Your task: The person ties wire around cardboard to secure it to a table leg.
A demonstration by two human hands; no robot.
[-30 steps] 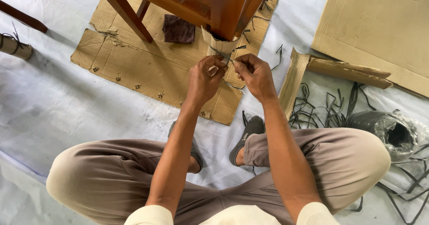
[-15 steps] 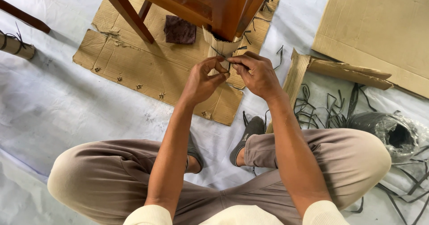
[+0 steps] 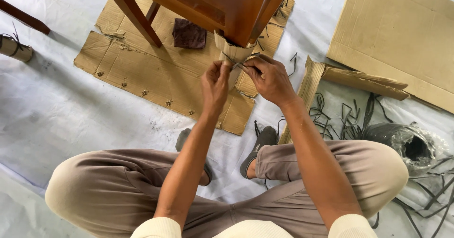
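Wrapping chair leg [image 3: 246, 11]: corrugated cardboard [image 3: 231, 53] (tan)

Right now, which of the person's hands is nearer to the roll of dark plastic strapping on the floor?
Right. The right hand is at the cardboard wrap on the chair leg, on the side toward the strapping roll. The left hand grips the same wrap, one hand farther away.

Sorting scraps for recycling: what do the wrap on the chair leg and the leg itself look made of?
The wrap looks like corrugated cardboard: matte brown, with fluting showing at its top edge. The leg looks like solid wood with a glossy reddish-brown finish; faint grain shows. Both hands, left and right, work at the wrap.
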